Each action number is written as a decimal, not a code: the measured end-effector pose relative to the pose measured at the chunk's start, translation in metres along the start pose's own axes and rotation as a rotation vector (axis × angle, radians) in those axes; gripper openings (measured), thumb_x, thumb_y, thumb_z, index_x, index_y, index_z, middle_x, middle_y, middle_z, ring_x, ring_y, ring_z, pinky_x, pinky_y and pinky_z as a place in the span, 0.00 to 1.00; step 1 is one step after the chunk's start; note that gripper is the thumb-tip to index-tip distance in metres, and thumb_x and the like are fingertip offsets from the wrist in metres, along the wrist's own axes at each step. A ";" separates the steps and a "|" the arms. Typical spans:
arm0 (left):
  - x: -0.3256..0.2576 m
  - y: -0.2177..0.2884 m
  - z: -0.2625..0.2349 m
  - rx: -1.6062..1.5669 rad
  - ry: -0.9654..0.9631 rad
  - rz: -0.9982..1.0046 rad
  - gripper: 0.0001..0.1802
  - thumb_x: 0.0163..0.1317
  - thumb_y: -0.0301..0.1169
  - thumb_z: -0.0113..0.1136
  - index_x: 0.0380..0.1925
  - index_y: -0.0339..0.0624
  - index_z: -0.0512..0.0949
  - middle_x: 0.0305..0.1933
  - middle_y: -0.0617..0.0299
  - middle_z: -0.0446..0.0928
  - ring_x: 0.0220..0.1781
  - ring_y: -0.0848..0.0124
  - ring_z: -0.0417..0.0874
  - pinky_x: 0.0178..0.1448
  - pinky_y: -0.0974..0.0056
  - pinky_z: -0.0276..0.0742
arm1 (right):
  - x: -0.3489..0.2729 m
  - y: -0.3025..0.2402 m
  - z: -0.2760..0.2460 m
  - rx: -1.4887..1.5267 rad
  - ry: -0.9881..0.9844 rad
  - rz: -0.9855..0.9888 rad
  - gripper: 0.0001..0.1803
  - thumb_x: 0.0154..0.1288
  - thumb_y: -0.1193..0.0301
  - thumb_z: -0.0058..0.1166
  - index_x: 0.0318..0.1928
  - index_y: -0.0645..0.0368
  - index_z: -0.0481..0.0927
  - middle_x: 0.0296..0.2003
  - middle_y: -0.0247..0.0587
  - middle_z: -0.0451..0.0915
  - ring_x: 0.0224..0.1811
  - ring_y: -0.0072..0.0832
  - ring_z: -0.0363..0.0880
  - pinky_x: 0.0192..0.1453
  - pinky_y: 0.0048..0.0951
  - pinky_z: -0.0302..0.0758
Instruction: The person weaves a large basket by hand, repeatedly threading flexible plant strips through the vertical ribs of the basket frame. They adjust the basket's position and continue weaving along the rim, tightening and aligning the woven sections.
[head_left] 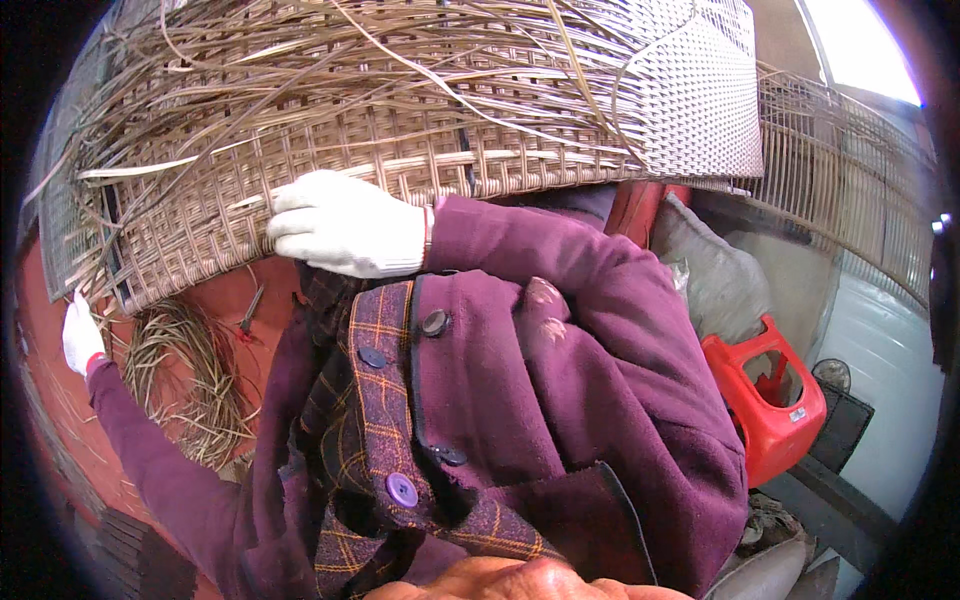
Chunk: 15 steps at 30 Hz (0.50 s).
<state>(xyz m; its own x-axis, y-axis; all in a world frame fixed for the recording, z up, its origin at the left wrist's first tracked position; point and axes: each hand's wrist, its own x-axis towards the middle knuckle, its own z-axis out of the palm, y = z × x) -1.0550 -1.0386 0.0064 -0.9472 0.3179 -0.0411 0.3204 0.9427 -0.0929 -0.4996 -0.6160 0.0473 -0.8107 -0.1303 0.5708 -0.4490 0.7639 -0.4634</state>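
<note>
A large brown woven wicker panel (400,150) lies across in front of me, with many loose strands (330,60) spread over it. My right hand (345,225), in a white glove, is at the panel's near edge with its fingers curled together. A pale strand (252,200) shows at those fingertips, pinched in them as far as I can see. Far to the left, my left hand (80,335), gloved too, is raised by the panel's left corner. Its fingers are drawn together beside several strand ends; what they hold is too small to make out.
A coil of loose strands (185,380) lies on the red floor below the panel, near a small pointed tool with a red handle (249,315). To the right stand a red plastic stool (768,400) and a grey sack (710,270). Another strand-covered frame (845,170) is beyond them.
</note>
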 end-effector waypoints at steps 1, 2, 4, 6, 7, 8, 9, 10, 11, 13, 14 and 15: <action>0.000 0.005 0.011 -0.028 0.006 0.013 0.42 0.81 0.68 0.42 0.73 0.48 0.80 0.73 0.52 0.82 0.75 0.48 0.80 0.77 0.50 0.73 | -0.014 0.003 -0.012 -0.005 -0.002 0.014 0.16 0.67 0.67 0.61 0.54 0.57 0.84 0.57 0.44 0.83 0.63 0.47 0.81 0.65 0.48 0.78; 0.000 0.003 0.012 -0.009 -0.005 0.012 0.42 0.81 0.68 0.42 0.73 0.48 0.80 0.73 0.53 0.82 0.75 0.48 0.80 0.77 0.50 0.73 | -0.026 0.001 -0.022 0.013 -0.056 0.077 0.17 0.66 0.68 0.63 0.54 0.57 0.84 0.57 0.44 0.84 0.61 0.47 0.82 0.63 0.48 0.78; 0.000 0.001 0.011 -0.010 -0.005 -0.017 0.42 0.81 0.68 0.41 0.73 0.47 0.80 0.73 0.53 0.83 0.75 0.48 0.80 0.77 0.50 0.73 | -0.050 -0.007 -0.042 -0.015 -0.074 0.201 0.17 0.65 0.70 0.64 0.54 0.57 0.84 0.56 0.44 0.84 0.58 0.47 0.83 0.60 0.47 0.80; -0.003 0.002 -0.002 0.024 0.002 0.002 0.42 0.80 0.69 0.42 0.73 0.50 0.81 0.74 0.54 0.82 0.76 0.47 0.80 0.78 0.49 0.73 | -0.073 -0.014 -0.063 -0.106 0.037 0.249 0.08 0.64 0.69 0.62 0.43 0.56 0.82 0.40 0.43 0.81 0.44 0.47 0.83 0.46 0.49 0.79; -0.008 0.005 -0.015 0.004 0.002 -0.036 0.42 0.80 0.70 0.42 0.73 0.51 0.80 0.74 0.54 0.82 0.76 0.47 0.80 0.78 0.49 0.72 | -0.090 -0.023 -0.078 -0.145 0.041 0.359 0.06 0.65 0.70 0.61 0.41 0.56 0.82 0.38 0.43 0.81 0.43 0.48 0.83 0.46 0.49 0.79; -0.015 0.012 -0.029 -0.040 0.014 -0.081 0.42 0.80 0.70 0.42 0.74 0.52 0.80 0.74 0.54 0.82 0.76 0.47 0.80 0.79 0.48 0.72 | -0.105 -0.029 -0.089 -0.192 0.068 0.453 0.04 0.66 0.71 0.59 0.39 0.55 0.81 0.36 0.43 0.80 0.41 0.49 0.82 0.46 0.49 0.78; -0.026 0.024 -0.045 0.034 0.175 -0.098 0.42 0.79 0.71 0.42 0.75 0.54 0.79 0.75 0.54 0.81 0.76 0.47 0.80 0.79 0.47 0.72 | -0.125 -0.035 -0.107 -0.266 0.019 0.552 0.02 0.65 0.71 0.59 0.36 0.55 0.82 0.34 0.43 0.80 0.41 0.49 0.82 0.45 0.49 0.78; -0.036 0.040 -0.063 -0.052 0.234 -0.138 0.45 0.78 0.72 0.41 0.76 0.52 0.77 0.76 0.54 0.80 0.76 0.46 0.80 0.80 0.46 0.72 | -0.145 -0.044 -0.120 -0.399 0.004 0.635 0.02 0.64 0.71 0.59 0.35 0.55 0.82 0.32 0.42 0.81 0.40 0.49 0.82 0.45 0.50 0.77; -0.050 0.063 -0.078 -0.032 0.358 -0.046 0.44 0.79 0.71 0.42 0.75 0.50 0.78 0.76 0.53 0.81 0.76 0.46 0.80 0.79 0.47 0.72 | -0.165 -0.049 -0.132 -0.455 0.047 0.725 0.02 0.63 0.71 0.60 0.34 0.54 0.83 0.31 0.42 0.81 0.39 0.49 0.82 0.45 0.51 0.77; -0.084 0.123 -0.102 -0.091 0.468 0.097 0.39 0.81 0.65 0.48 0.74 0.47 0.79 0.73 0.52 0.82 0.74 0.50 0.82 0.78 0.50 0.74 | -0.204 -0.057 -0.150 -0.726 0.268 0.731 0.05 0.66 0.75 0.64 0.42 0.52 0.86 0.38 0.42 0.86 0.44 0.47 0.85 0.50 0.48 0.80; -0.103 0.160 -0.111 -0.168 0.458 0.161 0.36 0.82 0.60 0.52 0.72 0.44 0.81 0.71 0.52 0.84 0.73 0.53 0.84 0.78 0.52 0.75 | -0.223 -0.057 -0.161 -0.778 0.293 0.847 0.09 0.68 0.76 0.66 0.48 0.51 0.88 0.44 0.43 0.88 0.49 0.47 0.86 0.56 0.46 0.82; -0.125 0.201 -0.114 -0.275 0.452 0.282 0.31 0.83 0.54 0.55 0.70 0.43 0.82 0.69 0.53 0.86 0.70 0.57 0.86 0.77 0.55 0.76 | -0.240 -0.051 -0.175 -0.820 0.323 0.892 0.10 0.69 0.75 0.66 0.49 0.52 0.88 0.47 0.43 0.89 0.52 0.47 0.87 0.60 0.44 0.82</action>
<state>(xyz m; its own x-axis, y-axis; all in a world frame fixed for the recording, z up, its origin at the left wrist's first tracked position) -0.8729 -0.8773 0.1061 -0.7553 0.5140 0.4065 0.6029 0.7882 0.1235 -0.2162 -0.5128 0.0528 -0.5304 0.7060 0.4693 0.6675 0.6891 -0.2821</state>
